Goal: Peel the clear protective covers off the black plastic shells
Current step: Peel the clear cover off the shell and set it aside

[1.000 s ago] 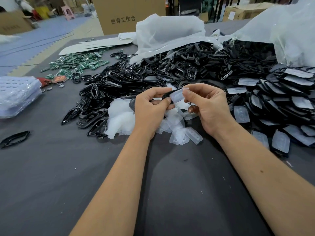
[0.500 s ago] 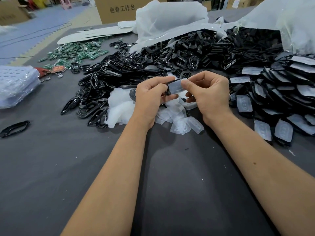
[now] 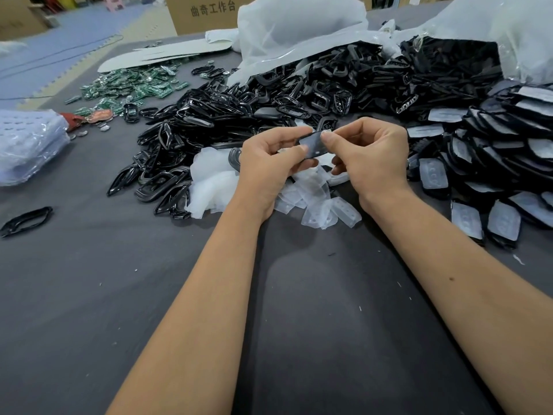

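A black plastic shell with a clear cover on its face is held above the grey table between both hands. My left hand grips its left end with thumb and curled fingers. My right hand pinches the cover's right edge between thumb and forefinger. Under the hands lies a heap of peeled clear covers. Covered shells are piled at the right. Bare black shells and frames are piled behind and to the left.
Green circuit boards lie at the back left. A stack of clear trays sits at the left edge. White plastic bags hold more black parts at the back. One loose black frame lies at the left.
Both hands have stayed together on the shell. The shell has tilted a little, so its covered face shows more. The camera has dipped slightly.
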`<state>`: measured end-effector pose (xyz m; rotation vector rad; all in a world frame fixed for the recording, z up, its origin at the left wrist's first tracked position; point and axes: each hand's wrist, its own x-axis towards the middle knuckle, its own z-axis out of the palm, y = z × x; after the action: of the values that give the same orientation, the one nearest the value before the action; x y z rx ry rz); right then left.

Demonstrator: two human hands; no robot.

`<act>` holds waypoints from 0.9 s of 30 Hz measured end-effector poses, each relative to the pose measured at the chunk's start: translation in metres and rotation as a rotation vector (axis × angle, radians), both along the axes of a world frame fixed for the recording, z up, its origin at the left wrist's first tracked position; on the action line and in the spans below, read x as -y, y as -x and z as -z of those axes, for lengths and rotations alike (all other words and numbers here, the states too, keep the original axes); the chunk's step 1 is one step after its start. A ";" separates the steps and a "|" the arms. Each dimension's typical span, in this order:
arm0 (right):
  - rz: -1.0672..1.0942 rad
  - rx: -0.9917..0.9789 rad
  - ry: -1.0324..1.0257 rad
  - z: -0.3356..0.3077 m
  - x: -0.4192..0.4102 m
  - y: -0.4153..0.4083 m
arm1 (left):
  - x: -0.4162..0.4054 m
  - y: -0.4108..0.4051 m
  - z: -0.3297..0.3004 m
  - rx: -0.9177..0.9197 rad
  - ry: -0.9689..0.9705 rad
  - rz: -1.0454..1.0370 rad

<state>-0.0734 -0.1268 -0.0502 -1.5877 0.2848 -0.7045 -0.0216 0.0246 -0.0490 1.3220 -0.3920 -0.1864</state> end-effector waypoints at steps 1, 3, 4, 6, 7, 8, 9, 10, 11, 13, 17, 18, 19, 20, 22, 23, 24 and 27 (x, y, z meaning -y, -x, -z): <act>0.001 0.000 0.005 0.000 0.000 0.000 | 0.000 0.000 0.000 0.006 -0.002 0.001; 0.004 0.005 0.016 0.000 0.000 0.001 | 0.000 -0.001 0.001 0.014 0.000 -0.001; 0.002 0.015 0.017 0.000 0.000 0.001 | 0.000 -0.001 0.001 0.014 0.004 -0.004; -0.015 0.044 0.011 -0.001 0.000 0.003 | 0.000 -0.003 0.002 0.006 0.012 -0.012; -0.024 0.055 0.008 -0.001 0.000 0.003 | 0.000 -0.003 0.003 -0.001 0.015 -0.016; -0.029 0.059 0.007 -0.001 0.000 0.004 | 0.000 -0.003 0.003 -0.006 0.017 -0.017; -0.030 0.058 0.008 -0.002 -0.001 0.004 | 0.000 -0.004 0.003 -0.008 0.016 -0.018; -0.027 0.052 0.009 -0.001 -0.001 0.004 | 0.000 -0.003 0.004 -0.006 0.012 -0.017; -0.022 0.043 0.013 -0.001 0.000 0.004 | 0.000 -0.003 0.004 -0.001 0.009 -0.013; -0.004 0.017 0.025 -0.001 0.000 0.003 | 0.000 -0.003 0.004 0.006 0.007 -0.002; 0.027 -0.023 0.047 0.000 0.000 0.002 | 0.000 -0.002 0.003 0.001 0.000 0.002; 0.038 -0.035 0.063 0.000 0.000 0.002 | 0.000 -0.002 0.003 0.001 -0.003 0.003; 0.046 -0.047 0.086 0.000 0.001 0.001 | 0.000 -0.002 0.003 0.002 -0.006 0.004; 0.051 -0.057 0.107 0.000 0.001 0.001 | 0.000 -0.002 0.002 0.002 -0.008 0.004; 0.047 -0.054 0.139 -0.001 0.001 0.002 | 0.000 -0.002 0.002 0.002 -0.010 0.004; 0.044 -0.045 0.154 -0.001 0.000 0.002 | 0.000 -0.001 0.002 0.004 -0.011 0.003; 0.043 -0.037 0.168 -0.002 -0.001 0.003 | 0.000 -0.001 0.002 0.005 -0.013 0.003; 0.051 -0.034 0.192 -0.001 -0.002 0.003 | 0.001 -0.001 0.002 0.011 -0.023 0.001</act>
<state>-0.0761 -0.1246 -0.0488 -1.7813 0.2909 -0.7630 -0.0206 0.0240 -0.0510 1.3464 -0.4009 -0.1851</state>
